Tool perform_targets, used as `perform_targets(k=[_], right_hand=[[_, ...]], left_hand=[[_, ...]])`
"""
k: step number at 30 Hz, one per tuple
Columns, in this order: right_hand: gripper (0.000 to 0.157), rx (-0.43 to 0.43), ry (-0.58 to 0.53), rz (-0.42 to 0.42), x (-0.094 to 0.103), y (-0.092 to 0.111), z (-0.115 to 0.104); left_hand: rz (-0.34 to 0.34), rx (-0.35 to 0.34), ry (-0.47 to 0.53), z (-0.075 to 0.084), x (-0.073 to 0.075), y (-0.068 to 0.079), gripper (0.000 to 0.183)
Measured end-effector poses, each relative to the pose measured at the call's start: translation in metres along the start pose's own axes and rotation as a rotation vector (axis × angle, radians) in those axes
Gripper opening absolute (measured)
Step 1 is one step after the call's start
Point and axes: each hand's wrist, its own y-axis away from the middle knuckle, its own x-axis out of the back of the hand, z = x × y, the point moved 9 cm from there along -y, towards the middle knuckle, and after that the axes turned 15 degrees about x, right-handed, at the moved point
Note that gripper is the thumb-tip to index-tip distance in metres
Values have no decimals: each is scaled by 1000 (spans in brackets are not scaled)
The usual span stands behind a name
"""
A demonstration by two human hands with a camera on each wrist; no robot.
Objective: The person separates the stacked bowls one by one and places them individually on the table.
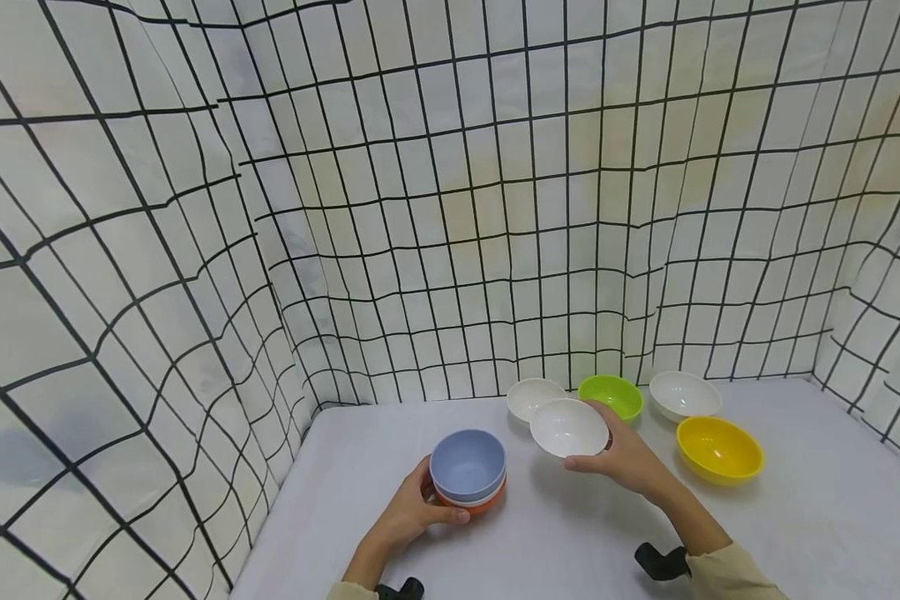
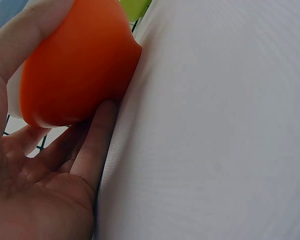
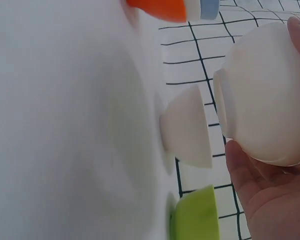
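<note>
Bowl stack [image 1: 468, 477]: blue [image 1: 468, 458] in white [image 2: 14, 95] in orange [image 2: 80, 67] | left hand [image 1: 408, 515] gripping it | right hand [image 1: 628, 457] pinching white bowl [image 1: 567, 429]

A: What class of setting is shown?
B: A booth-like, laboratory-style enclosure [image 1: 187, 333]; the building around it cannot be told.
A: Which features indicate this?
B: Wavy, black-gridded white sheeting [image 1: 427, 208] rising at left, back and right; a flat, smooth, white-covered bench [image 1: 570, 542] against it; small black wrist-worn devices [image 1: 660, 563] on both arms.
</note>
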Motion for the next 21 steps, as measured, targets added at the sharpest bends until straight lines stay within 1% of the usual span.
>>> perform_targets(k=[4, 7, 14, 21], right_hand=[[107, 3, -1, -6, 6, 4, 6], [110, -18, 26, -13, 10, 8, 12], [118, -82, 129, -42, 18, 20, 30], [121, -116, 164, -59, 28, 28, 41]], left_hand=[[5, 3, -3, 0, 1, 1, 104], [5, 1, -3, 0, 2, 1, 104], [-2, 2, 4, 0, 1, 1, 104], [-1, -6, 2, 1, 0, 0, 104]])
